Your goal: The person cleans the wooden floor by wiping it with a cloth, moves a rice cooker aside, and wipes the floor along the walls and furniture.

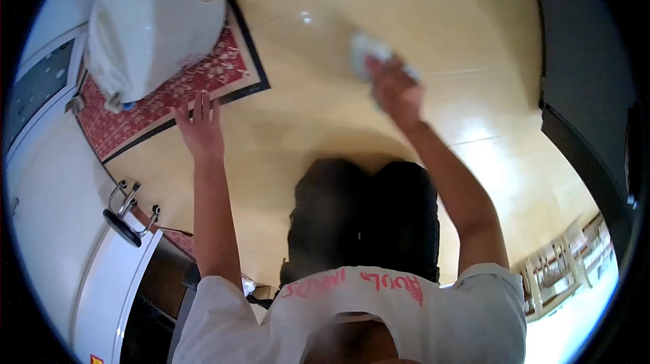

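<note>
Gripped in curled fingers of right hand (398, 93): pale cloth (365, 54), probably, given motion blur; located over glossy tan floor (447, 18), right of red patterned rug (101, 123). Spread wide, grasping nothing, at rug's near border: left hand (201, 132), near white rounded container (149, 32).

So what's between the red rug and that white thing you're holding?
In the head view, just bare floor lies between the rug and the held white thing.

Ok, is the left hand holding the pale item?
No, the right hand holds the pale item, while the left hand is spread open.
</note>
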`<state>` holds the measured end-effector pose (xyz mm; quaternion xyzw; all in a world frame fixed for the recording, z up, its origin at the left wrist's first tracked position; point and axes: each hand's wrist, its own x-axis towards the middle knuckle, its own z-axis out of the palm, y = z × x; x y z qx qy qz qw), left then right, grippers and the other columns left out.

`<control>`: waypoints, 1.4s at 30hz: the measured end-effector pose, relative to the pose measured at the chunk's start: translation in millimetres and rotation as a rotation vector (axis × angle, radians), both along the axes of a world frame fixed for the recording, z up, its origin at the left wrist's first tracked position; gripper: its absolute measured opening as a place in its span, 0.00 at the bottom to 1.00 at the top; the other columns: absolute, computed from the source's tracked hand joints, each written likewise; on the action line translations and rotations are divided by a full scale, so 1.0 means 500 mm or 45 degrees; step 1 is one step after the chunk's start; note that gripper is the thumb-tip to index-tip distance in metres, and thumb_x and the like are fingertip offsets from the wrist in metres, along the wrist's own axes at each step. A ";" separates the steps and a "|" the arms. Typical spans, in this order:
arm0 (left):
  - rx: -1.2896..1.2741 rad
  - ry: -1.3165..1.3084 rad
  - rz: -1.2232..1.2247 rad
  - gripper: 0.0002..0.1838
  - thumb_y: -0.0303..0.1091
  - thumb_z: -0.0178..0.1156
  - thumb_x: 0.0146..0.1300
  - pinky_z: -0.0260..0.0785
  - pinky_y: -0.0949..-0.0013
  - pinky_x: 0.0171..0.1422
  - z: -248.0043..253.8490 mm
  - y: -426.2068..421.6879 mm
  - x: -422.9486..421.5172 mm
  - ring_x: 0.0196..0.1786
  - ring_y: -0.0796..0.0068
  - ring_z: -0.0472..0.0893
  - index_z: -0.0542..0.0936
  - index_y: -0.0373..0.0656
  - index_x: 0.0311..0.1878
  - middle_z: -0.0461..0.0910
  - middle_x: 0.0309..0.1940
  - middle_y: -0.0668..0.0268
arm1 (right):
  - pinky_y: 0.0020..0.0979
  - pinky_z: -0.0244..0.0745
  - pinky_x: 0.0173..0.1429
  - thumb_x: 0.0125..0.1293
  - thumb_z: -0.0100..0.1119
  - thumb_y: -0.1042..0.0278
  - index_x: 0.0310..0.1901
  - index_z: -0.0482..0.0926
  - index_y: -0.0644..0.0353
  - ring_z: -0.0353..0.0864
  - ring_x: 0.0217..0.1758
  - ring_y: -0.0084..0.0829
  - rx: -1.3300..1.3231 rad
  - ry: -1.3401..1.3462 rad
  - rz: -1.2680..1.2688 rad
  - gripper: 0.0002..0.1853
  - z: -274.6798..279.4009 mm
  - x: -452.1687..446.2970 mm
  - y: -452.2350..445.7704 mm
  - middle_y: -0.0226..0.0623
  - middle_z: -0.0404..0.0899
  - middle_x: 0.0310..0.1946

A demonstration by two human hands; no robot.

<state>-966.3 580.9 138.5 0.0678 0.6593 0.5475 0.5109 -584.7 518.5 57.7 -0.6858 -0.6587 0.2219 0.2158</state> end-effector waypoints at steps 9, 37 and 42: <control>-1.555 2.023 -0.420 0.35 0.56 0.34 0.75 0.52 0.50 0.76 -0.358 -0.276 -0.091 0.74 0.49 0.59 0.58 0.38 0.74 0.54 0.74 0.44 | 0.32 0.78 0.51 0.72 0.50 0.58 0.60 0.80 0.45 0.84 0.50 0.31 0.011 -0.247 -0.877 0.18 -0.083 0.596 -0.158 0.34 0.83 0.54; -1.415 1.720 0.075 0.38 0.59 0.38 0.72 0.46 0.47 0.76 -0.273 -0.225 0.013 0.78 0.55 0.51 0.54 0.41 0.76 0.51 0.76 0.52 | 0.42 0.65 0.70 0.72 0.46 0.50 0.69 0.69 0.54 0.68 0.70 0.45 -0.046 -0.650 -0.724 0.28 -0.080 0.266 -0.337 0.35 0.69 0.69; -1.465 1.743 0.074 0.38 0.58 0.36 0.72 0.47 0.48 0.76 -0.284 -0.221 0.009 0.78 0.54 0.52 0.53 0.40 0.76 0.51 0.76 0.50 | 0.43 0.65 0.70 0.69 0.47 0.52 0.63 0.75 0.56 0.71 0.68 0.47 0.176 -0.685 -0.772 0.26 -0.108 0.245 -0.325 0.36 0.72 0.66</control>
